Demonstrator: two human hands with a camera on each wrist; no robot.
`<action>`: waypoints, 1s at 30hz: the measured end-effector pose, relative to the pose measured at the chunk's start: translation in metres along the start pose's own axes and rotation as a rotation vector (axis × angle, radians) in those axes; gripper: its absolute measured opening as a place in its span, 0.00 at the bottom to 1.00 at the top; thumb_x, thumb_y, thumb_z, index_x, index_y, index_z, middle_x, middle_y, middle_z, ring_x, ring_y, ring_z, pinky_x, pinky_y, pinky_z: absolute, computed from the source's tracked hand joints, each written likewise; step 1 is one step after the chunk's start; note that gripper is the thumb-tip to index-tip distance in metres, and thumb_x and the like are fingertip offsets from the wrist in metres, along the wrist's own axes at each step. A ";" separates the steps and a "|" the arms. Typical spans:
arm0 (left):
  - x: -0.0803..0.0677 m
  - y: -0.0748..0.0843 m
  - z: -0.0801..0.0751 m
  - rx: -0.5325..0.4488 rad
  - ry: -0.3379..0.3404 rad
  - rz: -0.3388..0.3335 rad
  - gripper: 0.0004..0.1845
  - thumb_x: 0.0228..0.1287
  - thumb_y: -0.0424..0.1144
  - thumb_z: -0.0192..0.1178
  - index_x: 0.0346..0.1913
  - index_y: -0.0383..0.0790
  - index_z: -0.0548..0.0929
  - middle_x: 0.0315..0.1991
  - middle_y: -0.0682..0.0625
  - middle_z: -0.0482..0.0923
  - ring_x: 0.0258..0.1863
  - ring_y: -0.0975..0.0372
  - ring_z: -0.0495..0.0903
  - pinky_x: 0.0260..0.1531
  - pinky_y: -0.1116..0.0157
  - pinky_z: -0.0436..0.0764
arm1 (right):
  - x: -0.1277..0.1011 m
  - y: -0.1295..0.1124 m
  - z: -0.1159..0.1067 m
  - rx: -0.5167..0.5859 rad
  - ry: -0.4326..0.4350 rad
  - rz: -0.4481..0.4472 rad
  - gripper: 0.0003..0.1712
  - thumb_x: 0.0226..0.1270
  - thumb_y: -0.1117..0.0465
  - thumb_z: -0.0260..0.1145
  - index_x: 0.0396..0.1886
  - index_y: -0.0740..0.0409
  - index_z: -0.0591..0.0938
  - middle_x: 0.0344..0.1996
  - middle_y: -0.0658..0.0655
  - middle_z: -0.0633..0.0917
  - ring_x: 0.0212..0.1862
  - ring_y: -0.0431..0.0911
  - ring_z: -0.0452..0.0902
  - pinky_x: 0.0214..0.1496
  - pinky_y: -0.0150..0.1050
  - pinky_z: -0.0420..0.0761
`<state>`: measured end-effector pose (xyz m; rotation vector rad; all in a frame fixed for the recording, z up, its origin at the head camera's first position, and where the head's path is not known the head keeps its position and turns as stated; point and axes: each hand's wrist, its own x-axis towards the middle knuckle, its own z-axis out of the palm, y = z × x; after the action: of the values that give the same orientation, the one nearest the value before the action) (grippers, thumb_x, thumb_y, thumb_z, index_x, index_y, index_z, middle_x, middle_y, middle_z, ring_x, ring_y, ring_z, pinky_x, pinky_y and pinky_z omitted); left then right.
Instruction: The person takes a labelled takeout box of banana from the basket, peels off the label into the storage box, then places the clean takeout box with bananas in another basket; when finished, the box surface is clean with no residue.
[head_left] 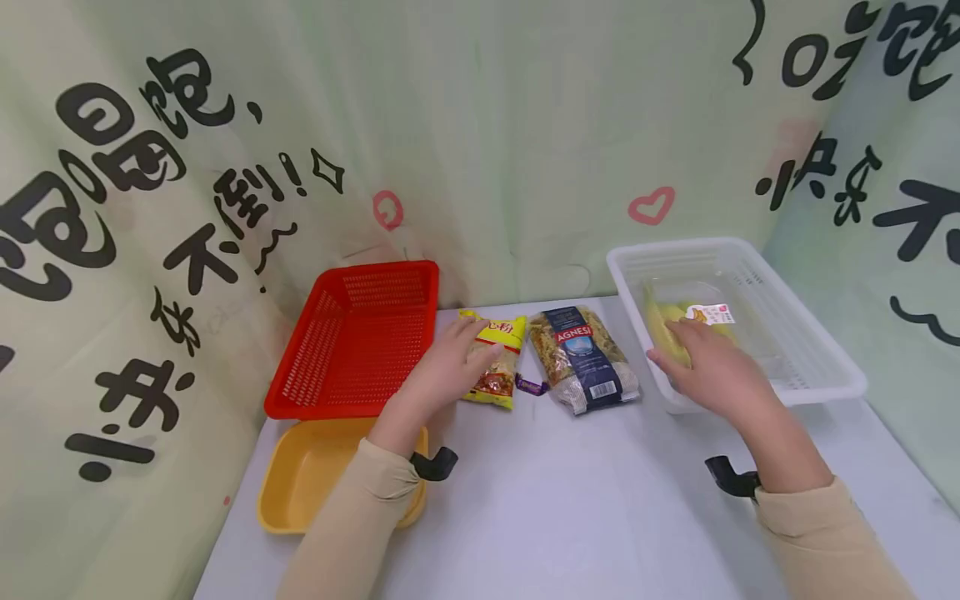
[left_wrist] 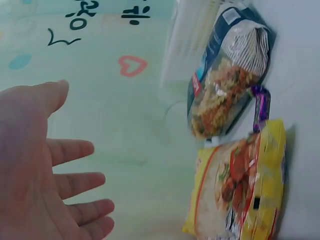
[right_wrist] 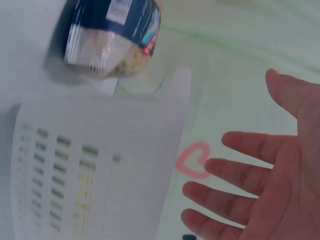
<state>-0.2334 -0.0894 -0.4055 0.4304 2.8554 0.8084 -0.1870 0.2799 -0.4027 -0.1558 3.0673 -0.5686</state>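
My left hand (head_left: 450, 362), fingers spread and holding nothing, hovers by a yellow-topped food packet (head_left: 498, 367) and overlaps its left side in the head view. In the left wrist view the same packet (left_wrist: 235, 185) lies apart from the fingertips (left_wrist: 102, 207). My right hand (head_left: 712, 367) reaches over the near left part of a white basket (head_left: 813, 346), its fingers loosely extended with nothing in them. Inside that basket, a clear package with yellow contents (head_left: 667, 321) and a white label is partly hidden by this hand. The right wrist view shows the basket's slotted side (right_wrist: 135, 175) and the open palm.
An Agnesi pasta bag (head_left: 581, 358) lies between the hands, with a small purple-wrapped sweet (head_left: 531, 386) at its left. A red basket (head_left: 352, 342) stands at the back left, and a yellow basin (head_left: 307, 475) sits before it, partly behind my left sleeve. A printed curtain (head_left: 517, 167) hangs behind the table.
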 end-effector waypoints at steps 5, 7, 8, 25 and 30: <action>0.022 0.022 0.008 -0.042 -0.028 0.057 0.35 0.70 0.65 0.48 0.76 0.58 0.60 0.77 0.51 0.56 0.76 0.53 0.58 0.71 0.47 0.65 | -0.006 0.025 -0.008 0.021 0.006 0.032 0.48 0.73 0.33 0.49 0.74 0.67 0.59 0.70 0.75 0.62 0.67 0.72 0.59 0.62 0.72 0.64; 0.030 0.029 0.012 -0.069 -0.041 0.073 0.35 0.71 0.65 0.48 0.76 0.58 0.60 0.77 0.52 0.56 0.76 0.54 0.58 0.71 0.47 0.65 | -0.008 0.033 -0.011 0.023 0.007 0.043 0.48 0.73 0.34 0.50 0.74 0.68 0.59 0.69 0.76 0.62 0.68 0.73 0.57 0.63 0.73 0.62; 0.034 0.033 0.013 -0.086 -0.048 0.080 0.35 0.71 0.65 0.47 0.76 0.58 0.60 0.77 0.52 0.56 0.76 0.54 0.58 0.72 0.47 0.64 | -0.010 0.037 -0.012 0.023 0.006 0.050 0.48 0.73 0.34 0.50 0.74 0.69 0.59 0.69 0.77 0.62 0.67 0.74 0.57 0.63 0.73 0.61; 0.104 0.088 0.057 -0.219 -0.191 0.182 0.34 0.73 0.64 0.43 0.76 0.57 0.60 0.78 0.51 0.57 0.78 0.55 0.54 0.75 0.53 0.58 | -0.020 0.092 -0.023 0.083 -0.035 0.202 0.54 0.72 0.31 0.45 0.76 0.72 0.49 0.70 0.82 0.55 0.69 0.78 0.50 0.64 0.76 0.56; 0.119 0.105 0.071 -0.280 -0.184 0.175 0.34 0.73 0.66 0.42 0.76 0.57 0.62 0.77 0.52 0.58 0.77 0.56 0.56 0.75 0.53 0.60 | -0.016 0.105 -0.020 0.120 -0.064 0.207 0.56 0.72 0.31 0.45 0.77 0.72 0.44 0.71 0.83 0.53 0.70 0.78 0.48 0.66 0.76 0.55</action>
<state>-0.3068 0.0676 -0.4173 0.6828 2.5127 1.1165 -0.1816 0.3860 -0.4211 0.1406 2.9273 -0.7165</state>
